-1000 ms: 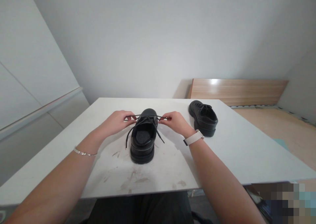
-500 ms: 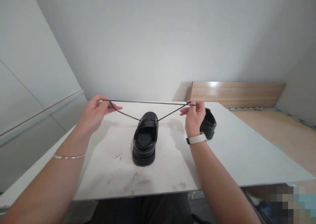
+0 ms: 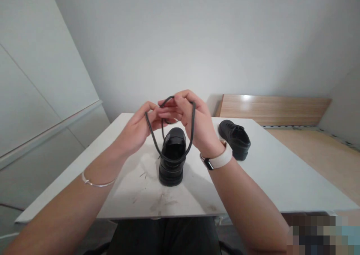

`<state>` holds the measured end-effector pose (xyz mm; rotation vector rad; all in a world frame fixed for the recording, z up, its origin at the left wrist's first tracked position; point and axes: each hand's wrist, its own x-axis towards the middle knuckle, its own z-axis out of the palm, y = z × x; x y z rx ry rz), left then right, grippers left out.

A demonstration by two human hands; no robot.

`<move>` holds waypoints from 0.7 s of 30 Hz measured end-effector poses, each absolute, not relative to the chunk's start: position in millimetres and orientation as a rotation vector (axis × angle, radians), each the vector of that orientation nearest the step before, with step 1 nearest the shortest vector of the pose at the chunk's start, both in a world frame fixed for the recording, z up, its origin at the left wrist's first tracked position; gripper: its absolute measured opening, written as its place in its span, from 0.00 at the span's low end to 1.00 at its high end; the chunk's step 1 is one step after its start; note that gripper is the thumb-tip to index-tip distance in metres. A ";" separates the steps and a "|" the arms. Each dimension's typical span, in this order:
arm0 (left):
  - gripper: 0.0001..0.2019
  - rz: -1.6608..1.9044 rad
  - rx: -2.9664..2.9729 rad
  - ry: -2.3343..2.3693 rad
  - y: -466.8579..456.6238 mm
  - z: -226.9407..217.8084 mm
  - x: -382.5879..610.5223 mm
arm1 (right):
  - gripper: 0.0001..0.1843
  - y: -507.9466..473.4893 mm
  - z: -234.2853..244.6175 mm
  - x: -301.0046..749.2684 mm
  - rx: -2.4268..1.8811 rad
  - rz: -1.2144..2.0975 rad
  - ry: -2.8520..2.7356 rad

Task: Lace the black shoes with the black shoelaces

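Observation:
A black shoe (image 3: 170, 172) stands on the white table with its heel toward me and its opening facing up. Over it, a dark shoelace (image 3: 180, 159) hangs in a slack loop between my two hands. My left hand (image 3: 143, 123), with a silver bangle on its wrist, pinches the lace. From the other side my right hand (image 3: 194, 116), wearing a white wristband, grips the lace between thumb and fingers. The fingers of both hands meet above the shoe's toe, and they partly hide where the lace crosses.
A second black shoe (image 3: 236, 139), laced, rests to the right on the white table (image 3: 275, 176). Behind it, a wooden board (image 3: 275, 110) leans at the wall. White panels (image 3: 42, 78) stand on the left. Dark smudges mark the tabletop near its front edge.
My hands have come together from wide apart to above the shoe. The lace, stretched taut between them before, now droops in a loop. The view has shifted slightly.

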<state>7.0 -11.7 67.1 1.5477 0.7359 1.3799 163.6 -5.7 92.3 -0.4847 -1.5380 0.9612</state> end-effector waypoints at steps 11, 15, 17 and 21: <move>0.07 1.434 1.617 1.606 -10.0 40.5 -83.1 | 0.04 -11.0 51.2 178.2 -1.161 0.496 -2.386; 0.10 0.718 2.165 1.838 -8.4 -9.7 -110.1 | 0.06 -9.8 42.4 175.6 -1.275 0.219 -2.837; 0.14 0.437 2.336 1.812 -6.9 -34.3 -117.5 | 0.07 -8.9 41.1 167.9 -1.282 0.127 -2.939; 0.22 0.507 2.526 1.853 -13.3 -55.6 -112.2 | 0.09 -8.7 38.0 148.7 -1.285 0.085 -3.046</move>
